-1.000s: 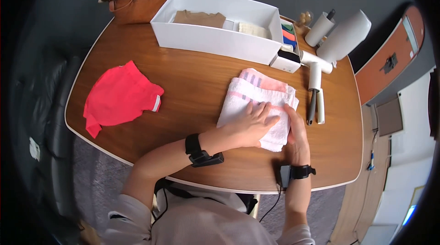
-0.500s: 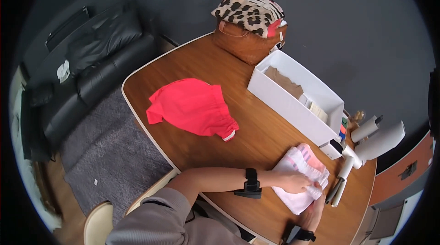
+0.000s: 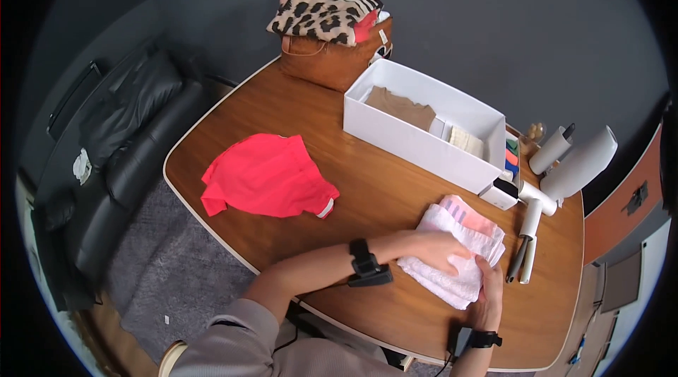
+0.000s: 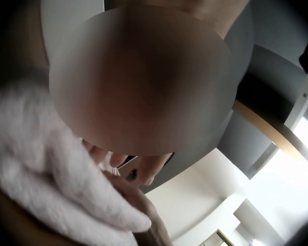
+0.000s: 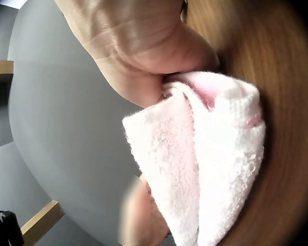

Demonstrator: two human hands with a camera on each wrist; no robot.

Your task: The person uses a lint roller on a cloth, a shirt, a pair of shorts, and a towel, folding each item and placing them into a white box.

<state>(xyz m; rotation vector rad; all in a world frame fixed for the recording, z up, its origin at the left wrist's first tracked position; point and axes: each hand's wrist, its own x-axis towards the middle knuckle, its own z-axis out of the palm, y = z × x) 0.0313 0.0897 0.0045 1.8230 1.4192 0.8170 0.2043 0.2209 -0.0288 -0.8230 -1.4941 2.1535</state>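
A folded white and pink towel (image 3: 452, 274) lies near the table's front right. My left hand (image 3: 432, 248) rests on top of it, fingers extended. At the towel's right edge my right hand (image 3: 489, 285) pinches the cloth between thumb and fingers. In the right wrist view the towel's folded layers (image 5: 226, 154) show close up below the right hand (image 5: 143, 51). In the left wrist view, fuzzy towel folds (image 4: 66, 169) stand at the lower left beside the fingers (image 4: 149, 169). A red garment (image 3: 265, 176) lies spread at the table's left.
A white box (image 3: 417, 147) holds a brown garment (image 3: 402, 107) and a cream cloth (image 3: 466, 142). Behind it stands a brown bag (image 3: 328, 66) topped with patterned clothes (image 3: 328, 13). White rollers (image 3: 530, 220) lie right of the towel; a tall white roll (image 3: 580, 165) stands behind.
The head view has swung left, then partly back. The left hand has shifted on the towel and its fingers have straightened from half a second ago; the right hand stays at the right edge.
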